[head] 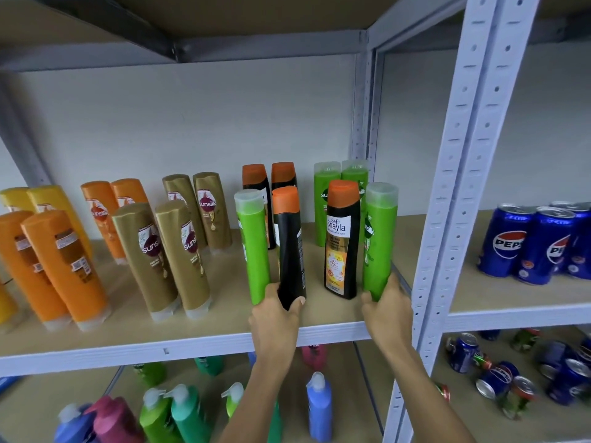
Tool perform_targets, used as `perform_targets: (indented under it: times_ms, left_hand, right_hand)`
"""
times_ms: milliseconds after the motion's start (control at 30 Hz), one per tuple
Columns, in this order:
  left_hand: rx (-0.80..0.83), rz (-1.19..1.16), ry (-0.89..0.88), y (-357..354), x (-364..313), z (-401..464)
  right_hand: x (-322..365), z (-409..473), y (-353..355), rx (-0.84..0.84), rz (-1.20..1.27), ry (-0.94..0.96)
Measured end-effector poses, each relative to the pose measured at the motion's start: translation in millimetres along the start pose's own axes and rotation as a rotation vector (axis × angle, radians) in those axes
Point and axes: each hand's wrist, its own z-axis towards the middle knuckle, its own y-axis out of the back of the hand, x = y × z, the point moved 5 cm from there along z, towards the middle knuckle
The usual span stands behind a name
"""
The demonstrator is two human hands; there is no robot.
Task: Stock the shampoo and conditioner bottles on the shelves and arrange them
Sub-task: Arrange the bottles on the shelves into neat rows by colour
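My left hand grips the base of a black bottle with an orange cap, which stands on the wooden shelf right beside a green bottle. My right hand holds the bottom of another green bottle at the shelf's right end. Between my hands stands a black Safi Shayla bottle, label facing me. Behind these stand two more black bottles and two green ones.
Gold Sunsilk bottles, orange bottles and yellow ones fill the shelf's left part. A grey perforated upright bounds the bay on the right; beyond it stand blue Pepsi cans. The lower shelf holds pump bottles and loose cans.
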Motion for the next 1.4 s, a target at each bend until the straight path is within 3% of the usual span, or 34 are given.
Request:
perform_targets:
  times_ms: [800, 1000, 1067, 1233, 1400]
  left_hand:
    - [0.007, -0.008, -0.045, -4.2, 6.6, 6.1]
    - [0.018, -0.067, -0.085, -4.3, 9.3, 3.0]
    - [0.001, -0.104, -0.092, -1.7, 12.7, 2.4]
    - [-0.143, -0.154, -0.053, 16.6, 26.9, 0.9]
    - [-0.252, -0.221, -0.042, 32.2, 37.9, 9.7]
  right_hand:
    - [-5.8, -3.0, -2.8, -0.080, -0.040, -0.025]
    - [6.2, -56.0, 1.2, -0.337, 0.239, 0.211]
    - [9.2, -55.7, -7.6, -0.250, 0.255, 0.174]
    - [25.9, -28.3, -30.6, -0.014, 0.031, 0.148]
    - [36.9, -14.0, -43.5, 0.031, -0.076, 0.074]
